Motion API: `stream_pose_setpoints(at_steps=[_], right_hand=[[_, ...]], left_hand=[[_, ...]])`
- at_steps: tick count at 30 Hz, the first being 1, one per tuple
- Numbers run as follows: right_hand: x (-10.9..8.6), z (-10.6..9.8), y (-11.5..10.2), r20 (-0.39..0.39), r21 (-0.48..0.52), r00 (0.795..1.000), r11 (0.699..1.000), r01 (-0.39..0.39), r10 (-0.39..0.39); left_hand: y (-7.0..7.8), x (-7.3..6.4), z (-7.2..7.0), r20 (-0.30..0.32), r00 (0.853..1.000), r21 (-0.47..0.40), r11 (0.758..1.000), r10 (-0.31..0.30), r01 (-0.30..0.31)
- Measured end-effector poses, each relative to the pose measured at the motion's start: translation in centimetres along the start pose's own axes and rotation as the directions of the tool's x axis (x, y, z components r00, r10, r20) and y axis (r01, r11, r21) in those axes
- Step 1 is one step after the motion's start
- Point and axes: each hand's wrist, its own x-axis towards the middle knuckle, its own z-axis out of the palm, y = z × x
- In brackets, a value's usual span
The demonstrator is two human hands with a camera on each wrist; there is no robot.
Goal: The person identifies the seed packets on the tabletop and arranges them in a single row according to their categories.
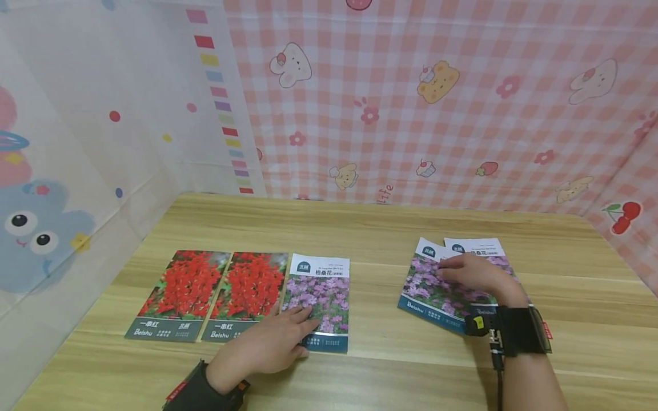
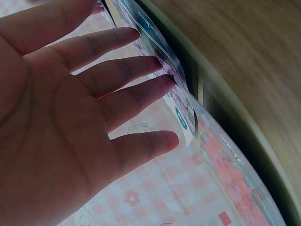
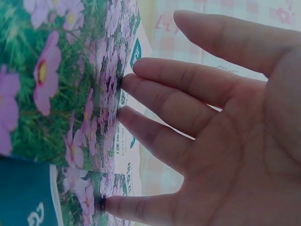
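Note:
My left hand [image 1: 272, 342] lies across the lower part of a purple-flower seed packet [image 1: 326, 297] and overlaps the red-flower packet [image 1: 252, 285] beside it. Its fingers are spread and straight, as the left wrist view shows, with fingertips [image 2: 157, 63] right at the purple packet. Over on the right, my right hand [image 1: 475, 274] touches a tilted purple-flower packet [image 1: 424, 279] with extended fingers [image 3: 160, 99]. That packet partly covers a second purple-flower packet [image 1: 501, 262], which stands straighter behind it; my hand and wrist hide part of both.
Another red-flower packet [image 1: 180, 285] lies at the left end of the row. All the packets are flat on a wood-grain table [image 1: 380, 365]. A pink checked curtain [image 1: 390, 142] hangs at the back, and a white printed cloth [image 1: 139, 154] at the left.

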Motion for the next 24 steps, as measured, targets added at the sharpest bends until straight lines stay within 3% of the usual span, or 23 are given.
stream_pose_setpoints(at_steps=[5,11,17,24], right_hand=[[-0.1,-0.1,0.3,0.008,-0.002,1.000,1.000,-0.020,0.020],[-0.2,-0.2,0.3,-0.004,0.008,1.000,1.000,-0.021,0.021],[-0.3,-0.7,-0.1,-0.140,0.013,0.989,0.999,-0.051,0.052],[-0.6,-1.3,-0.6,-0.289,0.074,0.940,0.984,-0.164,0.179]], left_hand=[[0.1,0.0,0.0,-0.003,1.000,0.004,1.000,0.004,-0.004],[0.0,0.0,0.0,-0.062,0.998,0.009,1.000,0.020,-0.020],[0.1,-0.1,-0.3,-0.127,0.991,-0.006,0.999,0.037,-0.038],[0.3,0.1,-0.4,-0.207,0.976,-0.056,0.995,0.063,-0.077]])
